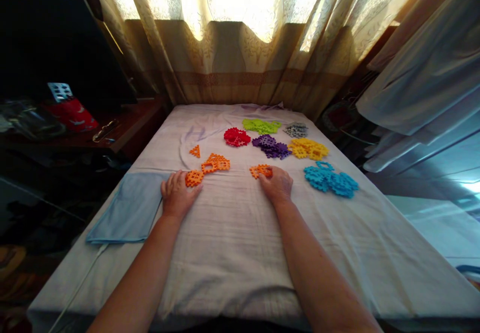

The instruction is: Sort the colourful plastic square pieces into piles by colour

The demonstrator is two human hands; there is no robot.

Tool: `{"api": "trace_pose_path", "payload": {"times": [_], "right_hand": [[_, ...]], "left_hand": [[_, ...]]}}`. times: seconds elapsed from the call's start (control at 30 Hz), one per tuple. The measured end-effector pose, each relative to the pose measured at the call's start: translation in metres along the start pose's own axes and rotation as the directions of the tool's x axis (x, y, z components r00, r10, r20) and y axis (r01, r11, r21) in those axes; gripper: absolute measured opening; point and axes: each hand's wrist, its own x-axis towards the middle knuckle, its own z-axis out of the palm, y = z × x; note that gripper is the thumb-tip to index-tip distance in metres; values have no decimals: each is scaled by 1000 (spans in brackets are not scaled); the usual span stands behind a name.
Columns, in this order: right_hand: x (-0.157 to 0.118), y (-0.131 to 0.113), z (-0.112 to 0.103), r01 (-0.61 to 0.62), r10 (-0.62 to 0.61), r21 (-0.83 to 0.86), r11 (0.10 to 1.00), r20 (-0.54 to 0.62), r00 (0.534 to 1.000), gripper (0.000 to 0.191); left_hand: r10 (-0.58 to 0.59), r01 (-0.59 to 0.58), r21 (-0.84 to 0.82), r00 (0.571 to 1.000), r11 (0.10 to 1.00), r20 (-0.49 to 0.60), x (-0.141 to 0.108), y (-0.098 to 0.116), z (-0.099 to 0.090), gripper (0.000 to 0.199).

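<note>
My left hand [179, 193] curls around orange interlocking plastic pieces [194, 178], with the thumb below them and the fingers at their left side. Right beside these lies a loose heap of orange pieces [215, 164], some with square openings. A single orange triangle piece [195, 151] rests farther back on the left. Across a gap of cloth, my right hand [278, 183] has its fingers closed on the right end of more orange pieces [259, 171], which sit on the sheet; the fingertips are partly hidden.
Sorted piles of red [237, 137], green [261, 126], purple [270, 146], grey [296, 130], yellow [309, 149] and blue pieces [331, 179] lie behind and to the right. A folded light-blue cloth [125, 208] with a white cord is at left. Curtains [240, 58] hang behind the sheet-covered table [228, 253].
</note>
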Motion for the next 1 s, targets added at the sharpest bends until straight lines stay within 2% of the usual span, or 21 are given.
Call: {"api": "trace_pose_path", "payload": {"times": [0.23, 0.43, 0.67, 0.9, 1.0], "right_hand": [[-1, 0, 1, -7, 7, -8, 1000, 21, 1000, 33], [-1, 3, 3, 12, -12, 5, 1000, -11, 1000, 37], [0, 5, 7, 1, 2, 60, 998, -42, 999, 36], [1, 4, 14, 150, -119, 155, 976, -189, 975, 27], [-1, -3, 12, 257, -218, 182, 949, -210, 953, 24]], "left_hand": [[1, -1, 16, 1000, 1000, -1, 0, 3, -2, 39], [-8, 7, 21, 999, 1000, 33, 2, 3, -2, 42], [4, -4, -1, 1000, 1000, 1, 2, 2, -2, 36], [52, -63, -111, 993, 992, -102, 3, -3, -2, 39], [140, -163, -152, 979, 975, -150, 2, -2, -4, 40]]}}
